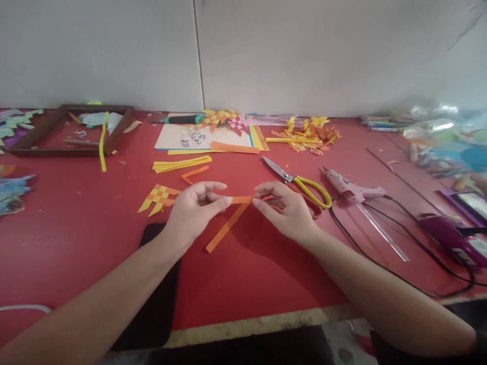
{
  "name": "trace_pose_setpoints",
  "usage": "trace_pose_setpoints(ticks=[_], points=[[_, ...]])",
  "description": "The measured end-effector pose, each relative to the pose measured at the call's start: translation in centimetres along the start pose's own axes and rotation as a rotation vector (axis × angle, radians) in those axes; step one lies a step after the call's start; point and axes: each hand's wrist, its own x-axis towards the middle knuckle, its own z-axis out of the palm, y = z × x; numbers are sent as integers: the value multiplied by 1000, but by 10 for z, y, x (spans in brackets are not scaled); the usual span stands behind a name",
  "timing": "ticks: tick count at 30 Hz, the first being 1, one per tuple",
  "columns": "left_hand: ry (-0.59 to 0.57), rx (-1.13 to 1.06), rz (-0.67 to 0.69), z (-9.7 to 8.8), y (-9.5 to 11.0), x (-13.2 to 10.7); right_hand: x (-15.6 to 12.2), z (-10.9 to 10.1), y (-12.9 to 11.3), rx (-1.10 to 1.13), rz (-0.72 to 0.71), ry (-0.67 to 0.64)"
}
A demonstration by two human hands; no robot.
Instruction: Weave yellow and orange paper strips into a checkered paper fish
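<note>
Fingers [219,206] pinching on both sides: left hand [196,205] grips one arm of the orange strip [227,228] between thumb and forefinger; right hand [285,208] does the same at its corner. Strip lies left of the scissors [289,178] and nearer the wearer, in a narrow V — single fold or two pieces meeting, cannot tell under the right fingertips.

Progress, judged: early stage for this strip, corner formed, no weave in it. Woven yellow-and-orange piece [158,196], well left of the scissors, looks largely made up, orange ends loose. Unwoven: bent orange strip [196,174] and yellow strips [181,163], both left of the scissors. Offcuts [321,136] heaped beyond the scissors — plenty of cutting evidently done.
</note>
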Motion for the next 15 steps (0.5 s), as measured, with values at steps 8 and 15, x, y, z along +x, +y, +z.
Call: trace_pose_setpoints(ticks=[8, 15], points=[[-169, 116, 41, 6, 1, -4, -1, 0, -11, -70, -200, -199], [-70, 311, 174, 9, -4, -6, 4, -4, -1, -233, -133, 12]])
